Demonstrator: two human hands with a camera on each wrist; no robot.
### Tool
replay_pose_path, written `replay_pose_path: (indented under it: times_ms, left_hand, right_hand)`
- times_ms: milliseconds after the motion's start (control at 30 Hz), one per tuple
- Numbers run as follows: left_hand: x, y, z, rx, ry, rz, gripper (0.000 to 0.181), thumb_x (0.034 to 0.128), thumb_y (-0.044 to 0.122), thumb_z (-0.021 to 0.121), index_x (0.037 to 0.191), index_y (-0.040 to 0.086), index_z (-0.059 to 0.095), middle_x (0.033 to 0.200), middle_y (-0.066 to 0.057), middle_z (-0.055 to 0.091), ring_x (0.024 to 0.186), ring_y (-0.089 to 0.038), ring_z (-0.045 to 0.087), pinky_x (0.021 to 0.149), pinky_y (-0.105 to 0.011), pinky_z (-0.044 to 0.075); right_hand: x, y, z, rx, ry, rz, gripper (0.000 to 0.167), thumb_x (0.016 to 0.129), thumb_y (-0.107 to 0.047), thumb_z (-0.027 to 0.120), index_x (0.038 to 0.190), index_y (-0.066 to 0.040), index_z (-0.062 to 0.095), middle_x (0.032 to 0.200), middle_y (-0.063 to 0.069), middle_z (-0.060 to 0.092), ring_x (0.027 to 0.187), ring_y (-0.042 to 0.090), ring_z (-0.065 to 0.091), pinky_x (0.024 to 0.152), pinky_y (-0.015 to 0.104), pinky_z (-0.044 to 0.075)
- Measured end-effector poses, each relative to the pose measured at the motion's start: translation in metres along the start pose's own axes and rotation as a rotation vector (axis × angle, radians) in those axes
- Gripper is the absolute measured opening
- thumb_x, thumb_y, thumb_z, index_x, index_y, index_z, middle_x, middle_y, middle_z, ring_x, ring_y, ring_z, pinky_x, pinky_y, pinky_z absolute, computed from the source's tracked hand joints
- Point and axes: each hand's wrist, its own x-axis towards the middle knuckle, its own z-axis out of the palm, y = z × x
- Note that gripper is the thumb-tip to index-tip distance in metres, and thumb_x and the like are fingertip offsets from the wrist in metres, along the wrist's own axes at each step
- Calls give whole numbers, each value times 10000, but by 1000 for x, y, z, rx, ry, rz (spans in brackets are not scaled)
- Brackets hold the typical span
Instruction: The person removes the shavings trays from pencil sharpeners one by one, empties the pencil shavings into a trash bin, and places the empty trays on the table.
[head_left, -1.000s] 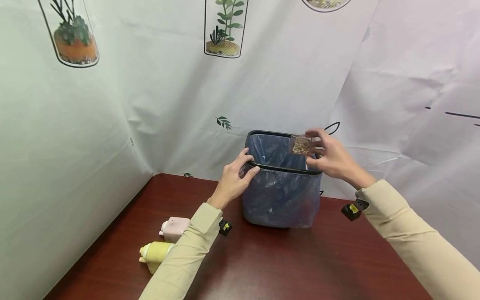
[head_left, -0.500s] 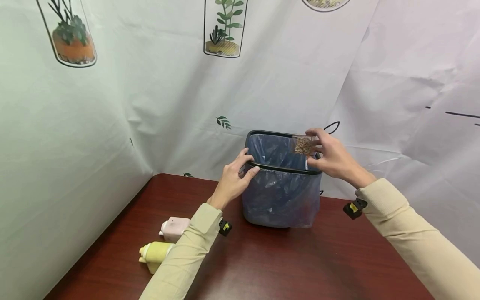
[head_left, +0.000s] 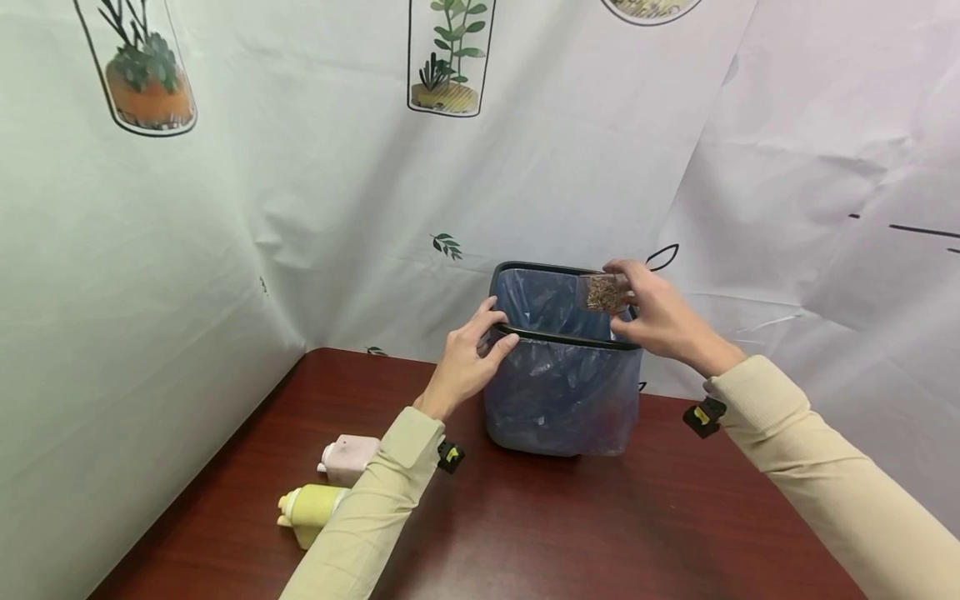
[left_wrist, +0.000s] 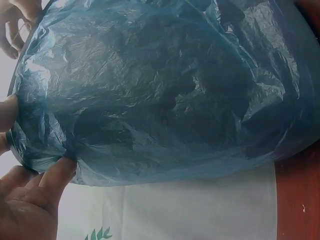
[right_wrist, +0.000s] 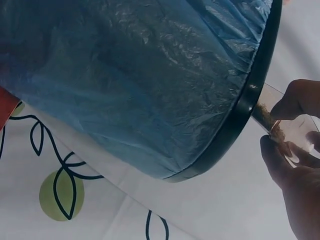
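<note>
The table (head_left: 570, 525) has a reddish-brown, faintly grained top with a soft sheen and a rounded far-left corner. Upright near its far edge stands a trash bin (head_left: 566, 337) with a black rim, a blue plastic bag (head_left: 562, 392) folded down over its outside. Toward the left lie a pale pink object (head_left: 351, 454) and, nearer, a yellow one (head_left: 313, 504), both partly hidden by a beige sleeve (head_left: 360, 525).
</note>
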Motion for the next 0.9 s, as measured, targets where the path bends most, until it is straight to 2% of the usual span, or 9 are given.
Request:
replay_pose_path:
  times_ms: [100,300,467,700,900]
  left_hand:
    - [0,1,-1,-14,-1,-6,366,899,387,566,1201,181,562,1463,4,333,1189,-163,504,886,-259,474]
    - [-1,1,0,-9,-1,4,366,901,379,567,1202,171,561,1458,-46,345,1187,-177,507,883,-272,478]
    - [-1,1,1,10,4,10,362,902,381,565,1196,170,563,1459,-19,343,1183,-179,511,873,-282,486]
    - [-1,1,1,5,8,11,353,903,378,565,1184,164,568,1457,-36,346,1183,-179,511,872,-280,487]
    - [-2,1,1,8,9,9,348,902,371,570,1181,164,570,1456,-18,346,1175,-174,518,874,-273,485]
  right_hand:
    - [1,0,1,-7,-8,10,637,706,64,635,1294,15,396,1165,195,482,947,321,577,743,425,513]
    - [0,-2,2,-36,-10,8,649,694,64,647,1292,13,401,1149,178,491,909,295,580,719,407,514]
    - [-1,-3,3,-46,-30,15,657,705,67,634,1309,-7,387,1171,171,482,898,281,585,726,394,518]
    - [-1,-2,5,-64,-53,-11,675,712,100,612,1331,19,355,1228,211,446,921,316,567,746,450,508]
    - [-2,-3,6,-75,-54,-28,667,698,122,587,1318,18,364,1205,205,453,920,315,560,745,448,504]
